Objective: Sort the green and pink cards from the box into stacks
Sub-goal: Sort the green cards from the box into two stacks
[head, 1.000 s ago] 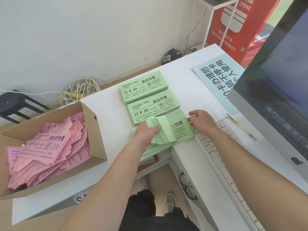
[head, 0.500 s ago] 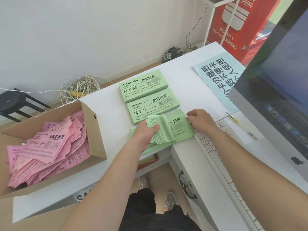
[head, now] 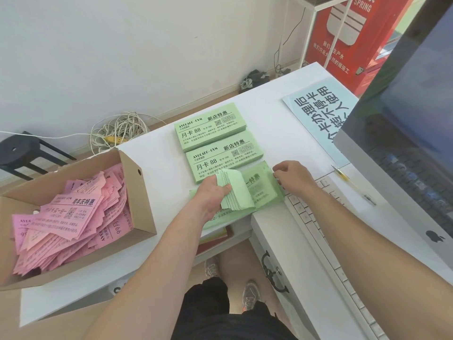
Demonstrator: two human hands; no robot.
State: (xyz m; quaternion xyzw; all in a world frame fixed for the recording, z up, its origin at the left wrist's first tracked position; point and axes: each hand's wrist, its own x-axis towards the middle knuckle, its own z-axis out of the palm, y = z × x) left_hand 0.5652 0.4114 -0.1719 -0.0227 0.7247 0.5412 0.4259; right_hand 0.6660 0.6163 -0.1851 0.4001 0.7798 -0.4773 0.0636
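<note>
Green cards (head: 210, 130) make two stacks at 12 o'clock, my left hand (head: 213, 195) and right hand (head: 291, 177) grip a third; pink cards (head: 68, 217), 9 o'clock, wait in the box (head: 141, 207)

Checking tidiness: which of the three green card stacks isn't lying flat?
The nearest stack, gripped by the left hand with cards fanned up, right hand pinching its edge; the middle stack and far stack lie flat.

A keyboard (head: 318, 229) lies just right of the right hand (head: 291, 175), a monitor (head: 404, 143) farther right. A blue sign (head: 316, 114) lies beyond that hand. Cables (head: 120, 131) coil far left of it.
</note>
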